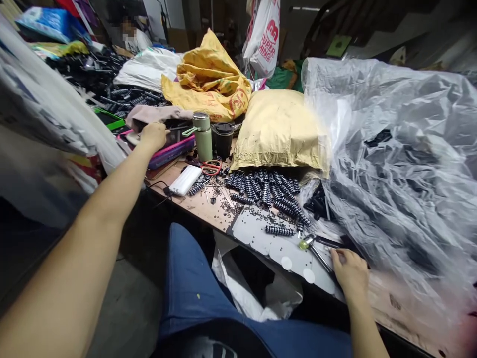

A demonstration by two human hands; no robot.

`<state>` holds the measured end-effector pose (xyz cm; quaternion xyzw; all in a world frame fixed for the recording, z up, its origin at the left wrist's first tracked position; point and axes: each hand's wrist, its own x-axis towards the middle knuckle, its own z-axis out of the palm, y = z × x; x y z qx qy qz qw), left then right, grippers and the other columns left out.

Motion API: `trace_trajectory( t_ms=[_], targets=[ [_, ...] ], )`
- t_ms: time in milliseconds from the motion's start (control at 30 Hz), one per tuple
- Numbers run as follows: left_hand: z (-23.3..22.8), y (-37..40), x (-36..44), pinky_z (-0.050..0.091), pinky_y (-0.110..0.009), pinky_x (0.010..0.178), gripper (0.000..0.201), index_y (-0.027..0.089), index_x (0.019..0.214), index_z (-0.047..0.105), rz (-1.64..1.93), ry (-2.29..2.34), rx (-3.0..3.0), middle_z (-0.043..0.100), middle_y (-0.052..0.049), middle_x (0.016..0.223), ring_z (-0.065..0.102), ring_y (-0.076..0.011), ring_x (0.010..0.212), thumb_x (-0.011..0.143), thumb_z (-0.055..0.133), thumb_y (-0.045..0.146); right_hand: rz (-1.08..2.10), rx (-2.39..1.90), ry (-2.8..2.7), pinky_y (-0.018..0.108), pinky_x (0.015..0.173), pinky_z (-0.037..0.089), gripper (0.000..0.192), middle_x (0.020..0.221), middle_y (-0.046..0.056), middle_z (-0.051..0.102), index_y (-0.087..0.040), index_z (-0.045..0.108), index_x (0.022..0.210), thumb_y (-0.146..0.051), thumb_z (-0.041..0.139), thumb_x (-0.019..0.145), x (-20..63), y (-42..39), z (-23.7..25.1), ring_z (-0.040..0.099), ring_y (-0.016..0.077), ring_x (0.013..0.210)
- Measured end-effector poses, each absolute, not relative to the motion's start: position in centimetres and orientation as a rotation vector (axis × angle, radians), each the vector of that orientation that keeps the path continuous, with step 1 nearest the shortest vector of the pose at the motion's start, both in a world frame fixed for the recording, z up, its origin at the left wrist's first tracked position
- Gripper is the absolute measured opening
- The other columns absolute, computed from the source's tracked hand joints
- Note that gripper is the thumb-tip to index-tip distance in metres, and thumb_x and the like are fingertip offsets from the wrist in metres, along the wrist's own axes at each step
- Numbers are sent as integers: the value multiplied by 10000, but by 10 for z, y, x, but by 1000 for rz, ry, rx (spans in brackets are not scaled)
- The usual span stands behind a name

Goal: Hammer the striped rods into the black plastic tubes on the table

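Note:
My left hand is stretched far out to the left, fingers curled over a dark object by a pink case; what it grips is hidden. My right hand rests at the table's near edge, fingers curled on the handle end of a small hammer with a yellow-green head. A heap of black ridged spring-like parts lies between the hands, with small black bits scattered on a grey sheet.
A green flask, black cup, red scissors and white phone stand mid-table. A tan sack, yellow bag and clear plastic sheeting crowd the back and right. Another person sits far off.

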<state>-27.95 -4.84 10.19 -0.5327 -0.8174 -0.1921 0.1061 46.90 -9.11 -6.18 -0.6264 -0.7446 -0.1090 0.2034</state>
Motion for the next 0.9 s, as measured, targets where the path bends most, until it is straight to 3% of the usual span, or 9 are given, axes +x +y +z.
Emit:
trace_trajectory(
  t_ms=[100, 233, 333, 400, 533, 633, 767, 900],
  targets=[
    [91, -36, -264, 372, -454, 995, 343, -53, 1033, 590, -424, -2472, -1519, 581, -246, 1160, 517, -299, 1104, 938, 442, 241, -281, -1747, -2088, 372, 827, 379, 411, 890, 130, 684, -140, 652, 815, -466, 413, 891, 467, -93, -61, 567, 253, 860],
    [92, -39, -240, 338, -560, 985, 337, -41, 1054, 583, -400, -2524, -1482, 538, -263, 1234, 447, -349, 1177, 953, 385, 212, -216, -1816, -2038, 374, 836, 369, 375, 936, 146, 672, -124, 651, 852, -426, 434, 905, 458, -101, -56, 536, 256, 892],
    [91, -52, -210, 200, -623, 1034, 387, 3, 1211, 496, -568, -2401, -1314, 448, -250, 1353, 313, -359, 1281, 940, 427, 271, -161, -1836, -2000, 381, 849, 368, 333, 993, 153, 663, -117, 647, 911, -390, 456, 912, 453, -106, -50, 518, 261, 923],
    [79, -65, -174, 195, -569, 1053, 457, 56, 1328, 405, -766, -2223, -1252, 406, -218, 1394, 294, -338, 1298, 941, 414, 299, -136, -1832, -1984, 383, 851, 370, 304, 1004, 152, 662, -116, 647, 932, -358, 463, 916, 450, -108, -46, 514, 266, 937],
    [32, -89, -68, 351, -447, 937, 351, 119, 1122, 583, -655, -1978, -2001, 587, -173, 1138, 491, -313, 1089, 941, 390, 349, -147, -1745, -1991, 387, 860, 374, 271, 1049, 145, 660, -130, 648, 956, -322, 460, 922, 439, -114, -36, 515, 275, 982],
    [-1, -94, -2, 382, -409, 885, 321, 163, 1099, 603, -402, -1693, -2512, 596, -146, 1112, 510, -300, 1066, 925, 445, 383, -149, -1611, -1996, 383, 879, 381, 250, 1051, 128, 668, -149, 650, 972, -309, 465, 923, 421, -124, -28, 530, 265, 1005],
    [-23, -83, 29, 385, -392, 817, 287, 132, 1057, 605, -168, -1723, -2501, 606, -164, 1031, 514, -314, 1031, 908, 497, 352, -99, -1530, -2060, 356, 897, 387, 226, 1060, 107, 670, -161, 649, 1004, -296, 490, 916, 398, -137, -20, 535, 245, 1005],
    [-30, -71, 25, 384, -394, 818, 257, 122, 1034, 603, -112, -1759, -2483, 608, -168, 1004, 513, -319, 1029, 901, 505, 319, -73, -1717, -2038, 355, 882, 387, 221, 1039, 118, 664, -147, 641, 1021, -251, 480, 910, 396, -137, -13, 518, 255, 994]
  ],
)
